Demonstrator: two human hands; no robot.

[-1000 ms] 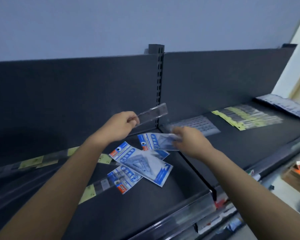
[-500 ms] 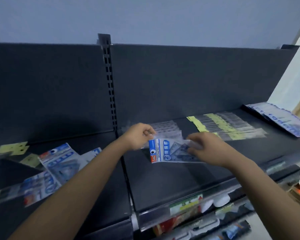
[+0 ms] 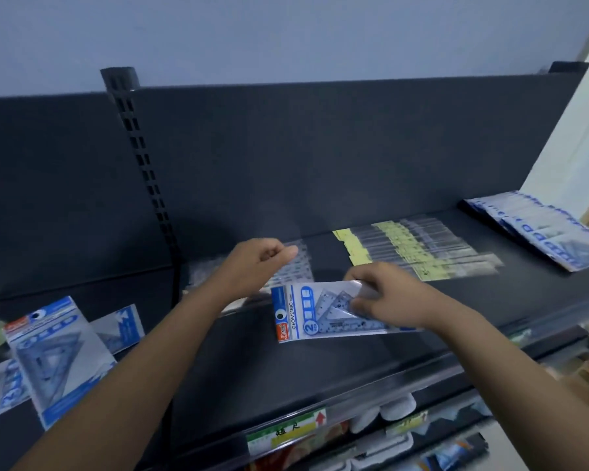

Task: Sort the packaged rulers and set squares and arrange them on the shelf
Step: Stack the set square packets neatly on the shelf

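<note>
Right hand (image 3: 391, 300): thumb and fingers clamped on the right end of a blue-and-white set square pack (image 3: 306, 311), printed "GEOMETRIC". The pack sticks out to the left of this hand, lying nearly flat and low over the dark shelf (image 3: 286, 372). Can't tell if it touches the shelf.

Left hand (image 3: 252, 263): up and left of the pack, clear of it. My fingers are loosely curled with the thumb tip by the forefinger, and I see nothing in the grip. It hangs over a batch of clear ruler packs (image 3: 298, 270) lying just beyond and under it, partly hidden by the hand.

Beyond my right hand, a fanned row of long clear ruler packs with yellow labels (image 3: 419, 253) lies on the same shelf, near the knuckles but not touching. Further right of that hand, well apart, is an overlapped stack of blue set square packs (image 3: 541, 236) at the shelf end.

Left of my left forearm, past the slotted upright post (image 3: 143, 164), loose set square packs lie scattered in the next bay: a big one (image 3: 55, 351) nearest, a smaller one (image 3: 119, 324) beside it, and more at the frame edge, blurred.

Below my hands, a green and yellow price label (image 3: 286, 431) sits on the shelf's front strip. Stock on the lower shelf is too blurred to name.
</note>
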